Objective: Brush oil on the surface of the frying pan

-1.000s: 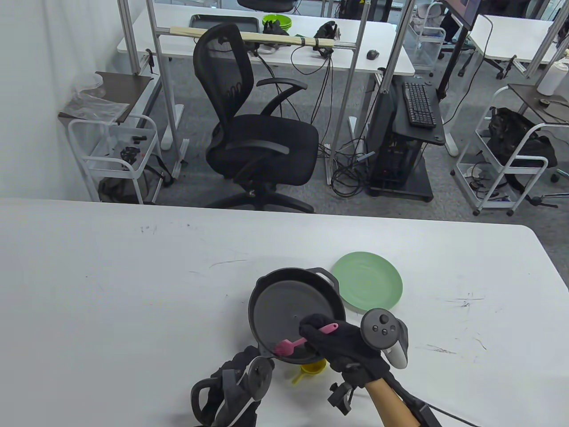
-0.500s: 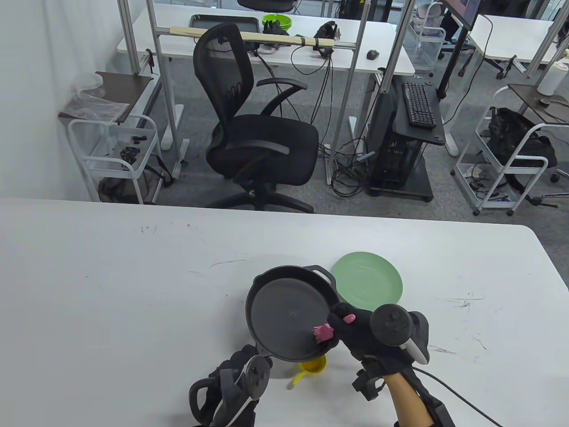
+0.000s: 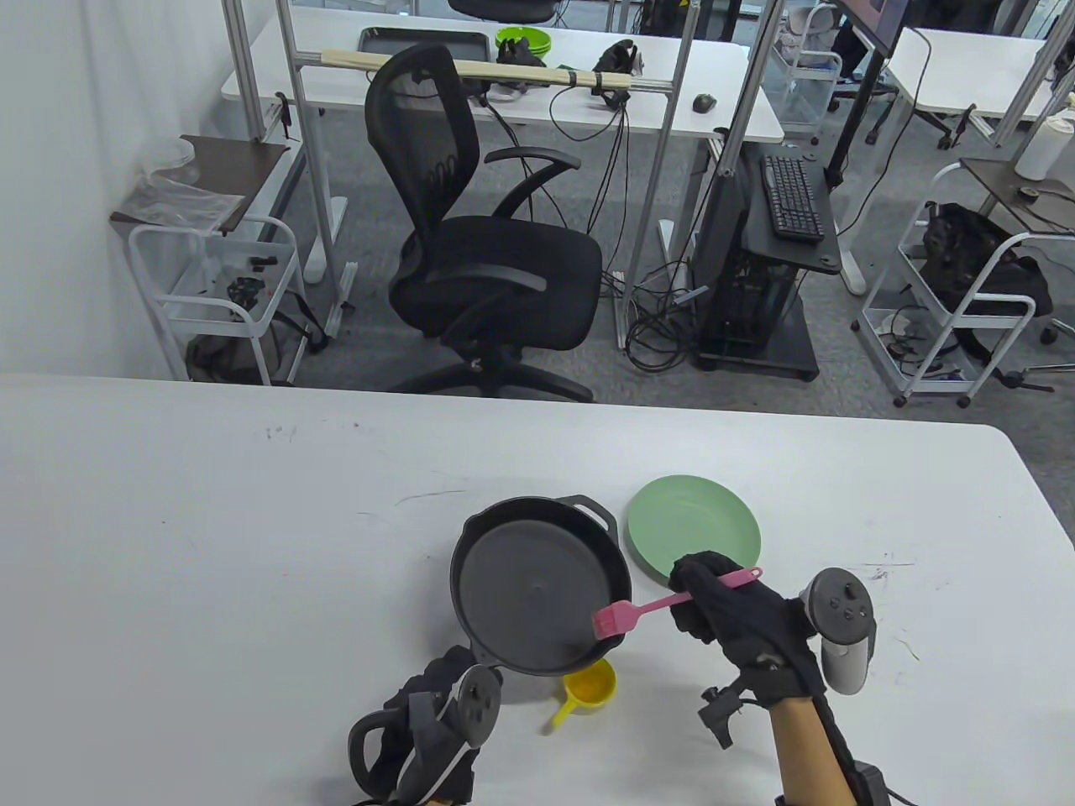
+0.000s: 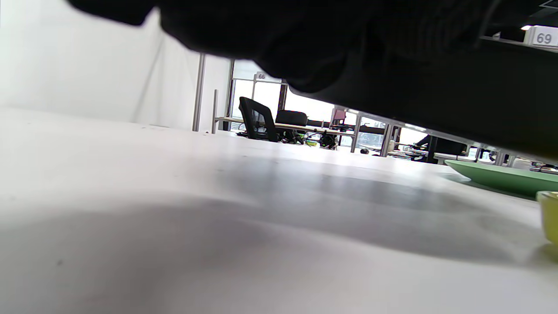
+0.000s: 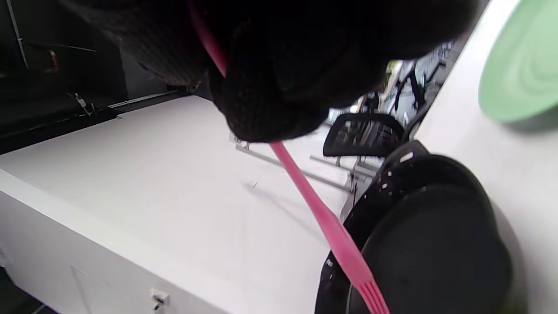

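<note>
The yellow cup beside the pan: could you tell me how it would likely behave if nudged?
The yellow cup looks small and plastic, so probably light and easily slid. Its side handle would likely stop any rolling. It sits low and wide, so tipping seems unlikely.

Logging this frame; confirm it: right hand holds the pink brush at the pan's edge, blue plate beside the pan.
One error: the plate is green, not blue, as the table view shows. The right hand does hold the pink brush at the pan edge.

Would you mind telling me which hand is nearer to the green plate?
Right. The right hand grips the pink brush just beside the green plate's near edge; the left hand is beyond the frying pan, at its handle.
</note>
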A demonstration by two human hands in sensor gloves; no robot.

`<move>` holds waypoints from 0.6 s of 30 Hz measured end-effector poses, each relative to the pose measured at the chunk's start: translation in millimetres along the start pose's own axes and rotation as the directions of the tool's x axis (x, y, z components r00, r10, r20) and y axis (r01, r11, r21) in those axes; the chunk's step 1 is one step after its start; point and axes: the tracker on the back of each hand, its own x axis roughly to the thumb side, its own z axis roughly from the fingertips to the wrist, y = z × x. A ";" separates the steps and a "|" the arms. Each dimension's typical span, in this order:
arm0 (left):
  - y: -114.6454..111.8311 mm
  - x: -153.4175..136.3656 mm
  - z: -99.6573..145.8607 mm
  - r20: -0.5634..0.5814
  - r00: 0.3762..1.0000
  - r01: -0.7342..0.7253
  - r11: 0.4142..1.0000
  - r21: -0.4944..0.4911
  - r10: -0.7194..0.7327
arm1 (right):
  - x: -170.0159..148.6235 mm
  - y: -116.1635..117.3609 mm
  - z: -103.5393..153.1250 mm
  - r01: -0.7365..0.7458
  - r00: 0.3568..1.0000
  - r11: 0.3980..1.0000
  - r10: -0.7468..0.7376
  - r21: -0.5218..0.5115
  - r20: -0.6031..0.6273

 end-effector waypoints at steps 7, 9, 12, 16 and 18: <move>0.4 -8.0 -3.6 -0.039 0.999 -0.028 1.000 0.000 0.028 | -10.2 15.3 -6.6 -0.165 0.984 0.982 0.170 0.094 -0.050; -0.1 -10.3 -5.0 -0.049 0.998 -0.040 0.999 -0.006 0.040 | -14.4 22.4 -8.2 -0.219 0.972 0.970 0.226 0.103 -0.065; 0.2 -11.6 -5.3 -0.052 0.998 -0.044 0.999 -0.007 0.044 | -20.9 29.9 -10.0 -0.276 0.954 0.955 0.286 0.110 -0.084; 1.0 -10.7 -4.6 -0.043 0.998 -0.053 0.999 -0.001 0.053 | -30.1 38.1 -11.5 -0.320 0.936 0.939 0.334 0.127 -0.114; 1.7 -9.5 -3.7 -0.035 0.998 -0.053 0.999 0.002 0.053 | -32.4 40.6 -12.0 -0.348 0.924 0.928 0.363 0.135 -0.118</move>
